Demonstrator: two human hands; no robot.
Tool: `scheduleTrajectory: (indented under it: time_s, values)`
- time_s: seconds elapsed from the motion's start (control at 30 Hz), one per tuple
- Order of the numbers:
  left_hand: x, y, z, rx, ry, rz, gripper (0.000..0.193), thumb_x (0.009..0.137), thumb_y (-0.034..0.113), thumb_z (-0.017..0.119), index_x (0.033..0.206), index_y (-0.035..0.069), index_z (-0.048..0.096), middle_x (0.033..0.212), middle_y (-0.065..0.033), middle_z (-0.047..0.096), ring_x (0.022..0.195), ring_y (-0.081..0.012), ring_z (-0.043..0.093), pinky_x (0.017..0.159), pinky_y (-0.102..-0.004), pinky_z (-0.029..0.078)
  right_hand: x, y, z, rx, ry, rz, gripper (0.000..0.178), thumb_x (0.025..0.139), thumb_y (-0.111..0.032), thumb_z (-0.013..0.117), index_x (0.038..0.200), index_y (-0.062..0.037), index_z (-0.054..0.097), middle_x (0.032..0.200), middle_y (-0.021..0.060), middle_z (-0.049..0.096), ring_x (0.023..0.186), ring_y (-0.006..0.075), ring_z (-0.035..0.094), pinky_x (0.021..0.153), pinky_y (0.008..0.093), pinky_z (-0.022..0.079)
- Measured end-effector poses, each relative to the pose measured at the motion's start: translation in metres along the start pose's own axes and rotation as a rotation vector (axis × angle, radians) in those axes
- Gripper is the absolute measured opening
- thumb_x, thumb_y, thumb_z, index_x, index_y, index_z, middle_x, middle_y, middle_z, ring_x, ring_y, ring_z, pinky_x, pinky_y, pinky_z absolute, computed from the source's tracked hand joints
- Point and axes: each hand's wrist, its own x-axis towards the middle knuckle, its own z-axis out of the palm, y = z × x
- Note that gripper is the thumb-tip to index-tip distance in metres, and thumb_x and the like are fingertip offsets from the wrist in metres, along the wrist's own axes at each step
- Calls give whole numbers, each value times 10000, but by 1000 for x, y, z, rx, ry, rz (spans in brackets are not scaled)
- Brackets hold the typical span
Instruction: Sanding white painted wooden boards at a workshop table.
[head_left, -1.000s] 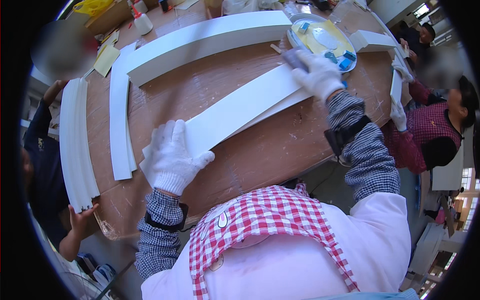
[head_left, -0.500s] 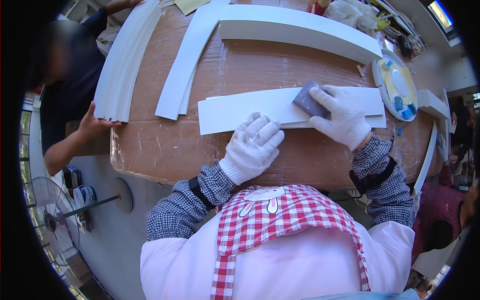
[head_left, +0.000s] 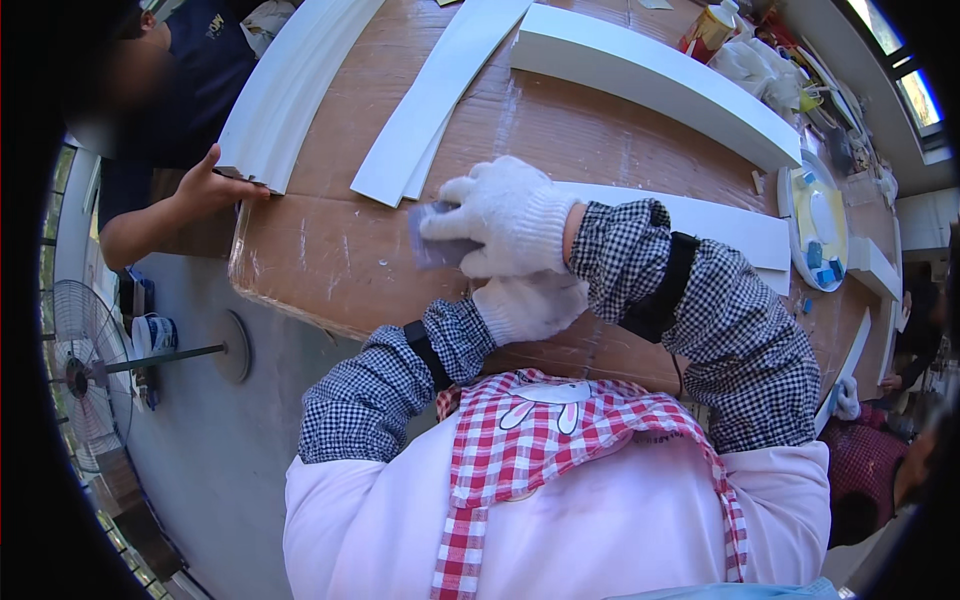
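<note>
My gloved right hand [head_left: 505,220] is closed around a purple-grey sanding block [head_left: 437,238] and reaches across to the left. A long white board [head_left: 700,222] lies under my arms on the table; its left end is hidden behind my right hand, so I cannot tell whether the block touches it. My gloved left hand [head_left: 530,307] rests at the board's near side, beneath my right wrist. Its fingers are mostly covered. A second white board shows slightly under the first one's right end.
Brown sheeting covers the table [head_left: 330,240]. Beyond lie stacked white boards [head_left: 650,85] and two overlapping ones [head_left: 440,100]. At left, a co-worker's hand [head_left: 215,190] touches a long white stack [head_left: 295,100]. An oval tray [head_left: 795,215] with blue pieces sits right; a fan [head_left: 85,375] stands lower left.
My right hand has swept left with the sanding block, from the board's right part to its left end, crossing over my left hand. The whole view has turned slightly.
</note>
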Motion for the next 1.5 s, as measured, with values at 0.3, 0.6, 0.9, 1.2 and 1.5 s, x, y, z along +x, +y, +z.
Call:
scheduleTrajectory:
  time_s: [0.3, 0.6, 0.9, 1.2, 1.5]
  values:
    - [-20, 16, -43, -83, 315, 226, 173, 774, 146, 724, 902, 78, 630, 929, -90, 623, 874, -269, 639, 888, -456, 526, -99, 54, -18, 73, 341, 220, 589, 771, -374, 745, 1307, -143, 668, 1233, 197, 677, 1097, 372, 664, 958, 448, 534]
    - [-67, -43, -59, -80, 493, -574, 429, 787, 254, 829, 1135, 42, 697, 1137, -140, 688, 1051, -303, 652, 959, -405, 520, -28, 8, 8, -15, 190, 313, 547, 838, -333, 678, 1353, -160, 619, 1254, 174, 641, 1075, 365, 663, 946, 468, 530]
    - [-78, -68, -58, 176, 490, -631, 900, 715, 408, 889, 1463, 84, 508, 1397, -171, 588, 1252, -362, 571, 1086, -439, 460, -87, 6, -19, 53, 87, -3, 559, 727, -304, 737, 1269, -180, 675, 1179, 156, 667, 983, 347, 680, 819, 476, 545]
    - [-65, -72, -59, -237, 450, -445, 776, 656, 167, 930, 1354, 69, 606, 1330, -124, 644, 1238, -310, 611, 1090, -422, 480, -59, -16, 24, 112, 262, 330, 570, 821, -389, 741, 1338, -178, 626, 1279, 189, 627, 1118, 359, 648, 956, 488, 531]
    - [-70, -82, -52, -115, 437, -315, 876, 729, 418, 915, 1433, 36, 559, 1401, -164, 603, 1309, -310, 561, 1122, -418, 440, -364, 27, 25, -266, 403, 1663, 674, 837, -497, 680, 1396, -123, 623, 1191, 223, 688, 1080, 391, 675, 966, 480, 518]
